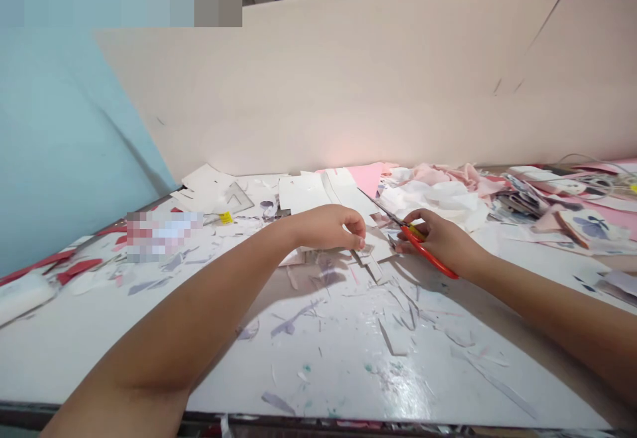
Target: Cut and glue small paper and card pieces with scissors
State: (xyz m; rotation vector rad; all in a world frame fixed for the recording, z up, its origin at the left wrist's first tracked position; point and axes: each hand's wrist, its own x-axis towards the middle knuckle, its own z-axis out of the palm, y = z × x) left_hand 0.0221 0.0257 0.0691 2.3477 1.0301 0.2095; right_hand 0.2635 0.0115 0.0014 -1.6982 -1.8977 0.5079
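My right hand [435, 242] is closed around a pair of scissors [413, 233] with orange-red handles and a yellow part near the pivot. Their long blades point away and to the left, above pale card. A small dark sliver shows by that hand's fingertips; whether it is held is unclear. My left hand [336, 227] is bent over at the wrist, thumb and fingers pinched on a small greyish piece of card [367, 250]. Narrow card strips [373, 269] lie just under these fingertips. Beyond both hands are larger white card sheets [304, 189].
Paper offcuts [398, 338] litter the white table [223, 332]. A clear set square [239, 196] and a yellow tag [225, 218] lie at the back left. Crumpled pink and white fabric [442, 189] and printed pieces [592, 225] pile up right. A pale board [373, 79] stands behind.
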